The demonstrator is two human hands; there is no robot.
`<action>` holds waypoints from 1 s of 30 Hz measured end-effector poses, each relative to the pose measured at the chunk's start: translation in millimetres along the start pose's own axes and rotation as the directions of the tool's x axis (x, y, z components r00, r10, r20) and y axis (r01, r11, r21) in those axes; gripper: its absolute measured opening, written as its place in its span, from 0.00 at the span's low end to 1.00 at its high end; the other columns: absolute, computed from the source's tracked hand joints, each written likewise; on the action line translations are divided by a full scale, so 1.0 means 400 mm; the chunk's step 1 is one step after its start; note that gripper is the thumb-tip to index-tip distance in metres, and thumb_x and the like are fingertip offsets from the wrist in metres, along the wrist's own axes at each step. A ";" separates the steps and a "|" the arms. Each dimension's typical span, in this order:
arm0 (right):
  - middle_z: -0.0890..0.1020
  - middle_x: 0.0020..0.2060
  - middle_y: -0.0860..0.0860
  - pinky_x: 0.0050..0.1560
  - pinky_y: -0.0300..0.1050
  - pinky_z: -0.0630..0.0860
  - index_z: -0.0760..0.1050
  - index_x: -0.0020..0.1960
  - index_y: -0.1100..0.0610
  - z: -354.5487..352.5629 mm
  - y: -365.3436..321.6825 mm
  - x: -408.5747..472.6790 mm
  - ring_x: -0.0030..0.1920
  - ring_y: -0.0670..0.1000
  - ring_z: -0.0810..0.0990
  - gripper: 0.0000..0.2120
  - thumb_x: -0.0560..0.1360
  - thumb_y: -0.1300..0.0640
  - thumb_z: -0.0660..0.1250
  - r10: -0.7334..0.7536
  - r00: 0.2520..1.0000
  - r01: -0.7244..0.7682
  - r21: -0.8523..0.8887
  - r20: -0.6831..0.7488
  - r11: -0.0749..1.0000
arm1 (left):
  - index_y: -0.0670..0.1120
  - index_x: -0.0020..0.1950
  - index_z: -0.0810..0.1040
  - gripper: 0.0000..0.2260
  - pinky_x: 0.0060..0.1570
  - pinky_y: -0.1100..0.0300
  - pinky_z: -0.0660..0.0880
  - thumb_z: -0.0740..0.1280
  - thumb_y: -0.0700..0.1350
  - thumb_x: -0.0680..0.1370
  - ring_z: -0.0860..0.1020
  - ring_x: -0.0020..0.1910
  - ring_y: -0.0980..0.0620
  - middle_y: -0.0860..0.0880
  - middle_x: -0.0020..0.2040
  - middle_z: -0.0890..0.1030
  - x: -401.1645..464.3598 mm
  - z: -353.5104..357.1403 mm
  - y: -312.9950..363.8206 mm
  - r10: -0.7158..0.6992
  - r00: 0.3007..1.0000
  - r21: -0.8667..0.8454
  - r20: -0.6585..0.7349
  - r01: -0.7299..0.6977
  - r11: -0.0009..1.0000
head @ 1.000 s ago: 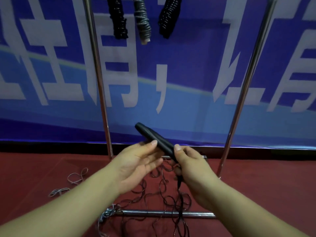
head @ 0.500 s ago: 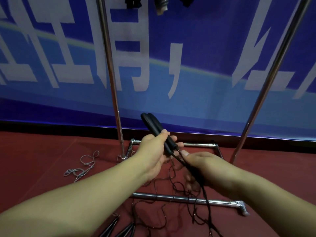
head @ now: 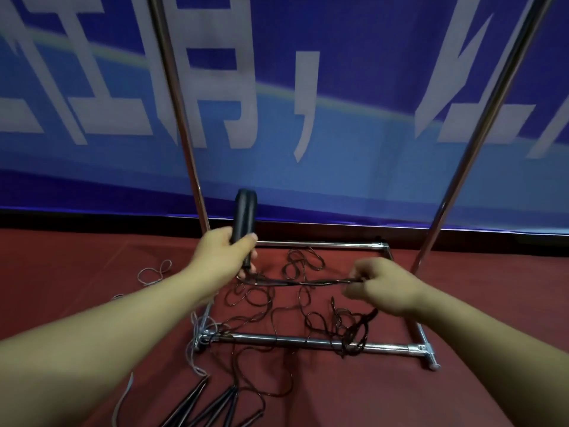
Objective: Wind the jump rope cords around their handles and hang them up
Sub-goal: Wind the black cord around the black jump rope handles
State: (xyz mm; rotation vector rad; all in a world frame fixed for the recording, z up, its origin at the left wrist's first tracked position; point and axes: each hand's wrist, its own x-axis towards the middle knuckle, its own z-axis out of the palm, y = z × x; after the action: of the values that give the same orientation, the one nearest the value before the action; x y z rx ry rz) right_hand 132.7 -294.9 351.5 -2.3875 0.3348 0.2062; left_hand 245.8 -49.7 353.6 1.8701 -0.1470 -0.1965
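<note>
With the left hand (head: 226, 252) gripping the handles (head: 244, 218) and the right hand (head: 380, 286) pinching the taut cord (head: 308, 283), floor loops could have snagged the rack's bar (head: 295, 340).

Red floor (head: 462, 396) bears rack base (head: 308, 342), tangled cords (head: 277, 303), seemingly spare handles (head: 215, 405).

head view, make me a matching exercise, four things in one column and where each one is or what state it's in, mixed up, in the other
Things:
1. black handles
2. taut cord
3. loose dark cord
4. grey cord

Places or states:
A. lying in loops on the red floor, left of the rack
B. upright in the left hand
C. tangled over the rack's front base bar
D. stretched between the two hands, pinched by the right hand

Pairs: 1-B, 2-D, 3-C, 4-A
</note>
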 end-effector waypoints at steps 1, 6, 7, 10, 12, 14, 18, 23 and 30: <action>0.75 0.29 0.49 0.31 0.41 0.70 0.75 0.39 0.55 -0.001 0.004 0.002 0.29 0.48 0.72 0.07 0.73 0.59 0.73 0.013 1.000 -0.012 0.149 -0.005 0.989 | 0.39 0.49 0.78 0.06 0.23 0.62 0.71 0.68 0.42 0.81 0.78 0.26 0.50 0.44 0.35 0.80 -0.015 -0.006 -0.007 -0.065 0.995 -0.023 0.074 0.067 0.997; 0.74 0.31 0.53 0.27 0.38 0.56 0.76 0.46 0.55 -0.009 -0.036 -0.017 0.25 0.47 0.61 0.05 0.76 0.63 0.63 0.027 0.984 -0.125 0.568 0.177 0.813 | 0.34 0.58 0.80 0.12 0.29 0.63 0.73 0.68 0.42 0.81 0.75 0.28 0.51 0.46 0.33 0.78 -0.102 -0.013 -0.025 -0.183 0.880 0.050 0.439 0.180 0.982; 0.74 0.32 0.54 0.26 0.38 0.56 0.76 0.46 0.55 -0.007 -0.048 -0.025 0.25 0.47 0.61 0.04 0.77 0.59 0.63 0.016 0.984 -0.119 0.586 0.177 0.802 | 0.36 0.58 0.80 0.10 0.30 0.63 0.73 0.67 0.41 0.81 0.75 0.28 0.51 0.47 0.33 0.77 -0.116 -0.014 -0.020 -0.184 0.851 0.048 0.492 0.184 0.982; 0.73 0.35 0.51 0.27 0.38 0.56 0.78 0.47 0.51 0.007 -0.079 -0.048 0.25 0.46 0.61 0.14 0.79 0.42 0.62 -0.015 0.994 -0.049 0.572 0.106 0.819 | 0.43 0.53 0.83 0.06 0.31 0.64 0.76 0.65 0.40 0.82 0.78 0.32 0.51 0.47 0.34 0.75 -0.149 -0.013 0.011 -0.185 0.741 0.059 0.645 0.193 0.979; 0.69 0.32 0.51 0.28 0.40 0.55 0.78 0.48 0.47 0.022 -0.096 -0.057 0.25 0.46 0.62 0.20 0.77 0.33 0.59 -0.054 0.997 0.016 0.550 0.053 0.835 | 0.47 0.48 0.84 0.07 0.30 0.64 0.77 0.66 0.43 0.82 0.79 0.33 0.52 0.47 0.36 0.75 -0.161 -0.005 0.029 -0.179 0.669 0.083 0.722 0.173 0.981; 0.69 0.32 0.52 0.28 0.40 0.56 0.77 0.46 0.49 0.035 -0.106 -0.062 0.25 0.46 0.62 0.24 0.73 0.29 0.59 -0.112 0.993 0.106 0.544 -0.022 0.832 | 0.44 0.47 0.81 0.09 0.27 0.65 0.75 0.66 0.48 0.82 0.78 0.30 0.53 0.48 0.35 0.77 -0.165 0.007 0.043 -0.180 0.648 0.114 0.740 0.143 0.983; 0.73 0.26 0.41 0.25 0.32 0.63 0.78 0.49 0.56 0.043 -0.105 -0.065 0.23 0.39 0.68 0.23 0.76 0.36 0.61 -0.166 0.980 0.198 0.479 -0.109 0.855 | 0.44 0.41 0.73 0.18 0.28 0.62 0.75 0.62 0.56 0.82 0.78 0.26 0.53 0.48 0.31 0.80 -0.161 0.023 0.054 -0.176 0.632 0.187 0.755 0.050 0.981; 0.72 0.22 0.42 0.23 0.30 0.63 0.76 0.40 0.56 0.046 -0.077 -0.044 0.21 0.39 0.68 0.16 0.77 0.43 0.67 -0.115 0.986 0.155 0.438 -0.117 0.885 | 0.47 0.41 0.71 0.19 0.27 0.65 0.71 0.57 0.61 0.80 0.75 0.23 0.55 0.49 0.29 0.81 -0.145 0.050 0.049 -0.131 0.601 0.225 0.788 -0.083 0.971; 0.67 0.23 0.48 0.28 0.42 0.63 0.74 0.31 0.57 0.018 -0.041 0.026 0.24 0.49 0.64 0.26 0.70 0.35 0.70 0.035 0.964 0.089 0.445 -0.264 0.891 | 0.51 0.47 0.80 0.05 0.36 0.65 0.74 0.71 0.51 0.77 0.79 0.32 0.54 0.48 0.34 0.81 -0.045 0.073 0.049 -0.112 0.614 0.119 0.782 0.030 0.992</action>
State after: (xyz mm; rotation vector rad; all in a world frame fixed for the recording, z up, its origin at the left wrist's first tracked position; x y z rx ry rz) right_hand 147.1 -280.1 353.8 -1.9487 0.4220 -0.1942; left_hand 222.0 -79.2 364.6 1.7570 -0.7044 -1.1018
